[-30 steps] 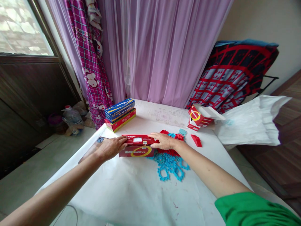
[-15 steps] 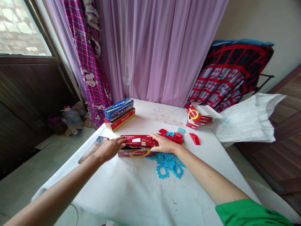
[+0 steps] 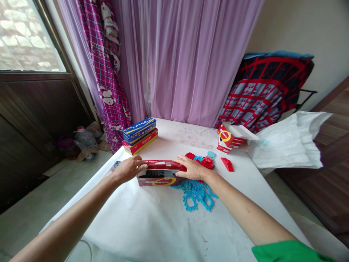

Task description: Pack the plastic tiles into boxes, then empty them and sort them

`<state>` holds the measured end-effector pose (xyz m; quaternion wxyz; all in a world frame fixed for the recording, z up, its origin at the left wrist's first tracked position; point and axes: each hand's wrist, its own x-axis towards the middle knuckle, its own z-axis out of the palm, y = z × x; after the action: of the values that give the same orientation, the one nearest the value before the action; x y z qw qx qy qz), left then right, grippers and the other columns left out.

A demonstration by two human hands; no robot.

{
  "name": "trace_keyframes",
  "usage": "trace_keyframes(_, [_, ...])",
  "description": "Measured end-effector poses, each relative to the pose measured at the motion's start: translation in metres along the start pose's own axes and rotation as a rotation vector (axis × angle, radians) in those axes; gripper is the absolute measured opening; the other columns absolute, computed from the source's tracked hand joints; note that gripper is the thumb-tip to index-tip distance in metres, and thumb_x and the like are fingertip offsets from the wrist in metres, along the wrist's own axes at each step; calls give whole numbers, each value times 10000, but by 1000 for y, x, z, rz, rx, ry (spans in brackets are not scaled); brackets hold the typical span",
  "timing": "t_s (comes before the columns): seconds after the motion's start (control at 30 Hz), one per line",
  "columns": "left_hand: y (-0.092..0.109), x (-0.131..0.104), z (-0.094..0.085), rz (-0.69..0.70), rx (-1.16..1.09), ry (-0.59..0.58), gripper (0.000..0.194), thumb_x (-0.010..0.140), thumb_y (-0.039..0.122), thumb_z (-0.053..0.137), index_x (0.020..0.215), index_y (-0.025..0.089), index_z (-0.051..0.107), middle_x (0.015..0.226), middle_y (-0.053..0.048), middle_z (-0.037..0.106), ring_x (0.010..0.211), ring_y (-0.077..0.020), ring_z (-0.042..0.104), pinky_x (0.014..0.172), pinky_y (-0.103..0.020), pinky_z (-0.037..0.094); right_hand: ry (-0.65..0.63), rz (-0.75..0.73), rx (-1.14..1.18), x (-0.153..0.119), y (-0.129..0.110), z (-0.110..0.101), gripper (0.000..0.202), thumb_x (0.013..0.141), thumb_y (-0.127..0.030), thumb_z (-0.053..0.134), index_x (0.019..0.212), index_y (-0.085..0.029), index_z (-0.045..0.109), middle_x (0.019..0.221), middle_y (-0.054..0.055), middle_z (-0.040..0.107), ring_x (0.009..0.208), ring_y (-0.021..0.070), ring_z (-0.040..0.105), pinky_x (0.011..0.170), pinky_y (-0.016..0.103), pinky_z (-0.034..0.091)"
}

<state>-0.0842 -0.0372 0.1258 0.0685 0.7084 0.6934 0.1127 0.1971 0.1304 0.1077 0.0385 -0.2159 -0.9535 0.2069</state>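
Note:
A long red box (image 3: 158,181) lies on the white-covered table, its lid flap (image 3: 163,165) partly raised so a dark gap shows along the near side. My left hand (image 3: 130,169) holds the flap's left end, thumb and fingers pressed on it. At the right end my right hand (image 3: 191,168) rests on the same flap, fingers spread with the thumb lower by the box's corner. Blue toothed plastic pieces (image 3: 196,193) lie linked or heaped right of the box, partly under my right forearm. Red toothed pieces (image 3: 207,162) sit behind my right hand.
Blue (image 3: 139,131) and red-yellow (image 3: 141,142) boxes are stacked at the back left. An opened red box (image 3: 230,137) stands back right, beside a white bag (image 3: 289,140). A red piece (image 3: 227,164) lies near it. A phone (image 3: 117,164) is mostly hidden behind my left hand.
The box's flap has been lifted and the gap below it is wider. My left hand has shifted onto the flap's edge. The view has moved slightly.

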Motion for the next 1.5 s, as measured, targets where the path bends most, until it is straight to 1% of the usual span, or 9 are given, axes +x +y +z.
trace_keyframes(0.1, [-1, 10, -10, 6, -28, -18, 624, 924, 595, 244, 1002, 216, 733, 971, -92, 673, 860, -197, 643, 770, -298, 478, 74, -22, -20, 2, -2, -9, 548, 841, -474, 614, 1321, -212, 588, 1481, 140, 443, 1296, 280, 495, 1085, 406, 385])
trace_keyframes(0.2, [-2, 23, -20, -12, -67, -22, 614, 904, 614, 283, 861, 199, 734, 866, -82, 683, 781, -186, 634, 719, -280, 466, 164, -59, 7, 9, -7, -22, 404, 847, -421, 603, 1202, -240, 673, 1285, 79, 640, 1137, 227, 612, 983, 342, 455])
trace_keyframes(0.4, [-5, 39, -25, -134, -153, 110, 588, 899, 596, 266, 907, 193, 695, 808, -59, 701, 737, -189, 628, 663, -275, 443, 249, 89, -65, 31, -17, -41, 250, 900, -332, 516, 912, -257, 754, 855, -4, 758, 790, 152, 672, 713, 238, 443])
trace_keyframes(0.6, [-12, 38, -8, -265, -212, 225, 606, 885, 621, 256, 952, 188, 675, 727, -52, 692, 710, -209, 650, 641, -294, 443, 362, 169, -281, 44, -28, -36, 271, 945, -297, 463, 977, -272, 730, 975, 18, 757, 872, 158, 671, 732, 238, 413])
trace_keyframes(0.8, [-19, 44, 0, -290, -261, 227, 584, 876, 639, 277, 910, 213, 676, 668, -26, 685, 670, -198, 658, 611, -280, 445, 216, 139, -340, 40, -36, -37, 309, 969, -406, 437, 1031, -298, 720, 1034, 7, 745, 924, 160, 666, 738, 240, 413])
trace_keyframes(0.97, [-18, 49, 1, -347, -271, 283, 547, 870, 631, 326, 1065, 242, 658, 919, -52, 740, 876, -227, 678, 711, -300, 476, 216, 268, -317, 44, -37, -41, 301, 954, -417, 456, 1071, -321, 716, 1001, 6, 755, 890, 172, 671, 711, 252, 413])
trace_keyframes(1.2, [-12, 26, 29, -411, -341, 326, 693, 804, 627, 501, 1340, 188, 469, 1198, -112, 679, 999, -233, 673, 813, -330, 525, 243, 287, -227, 55, -26, -39, 311, 943, -439, 471, 1000, -296, 741, 949, 10, 759, 861, 171, 664, 693, 248, 401])
trace_keyframes(1.37, [-1, -4, 53, -491, -337, 334, 620, 795, 562, 551, 1280, 177, 513, 1179, -122, 684, 1008, -243, 672, 801, -343, 539, 276, 239, -239, 50, -22, -34, 341, 959, -465, 443, 965, -299, 741, 892, -2, 756, 808, 158, 655, 662, 244, 379])
trace_keyframes(1.5, [13, -15, 53, -524, -268, 350, 453, 825, 474, 540, 1201, 226, 585, 1196, -88, 670, 1044, -240, 652, 850, -349, 517, 348, 84, -436, 38, -32, -26, 322, 976, -378, 458, 874, -243, 731, 864, 30, 742, 802, 161, 632, 669, 257, 356])
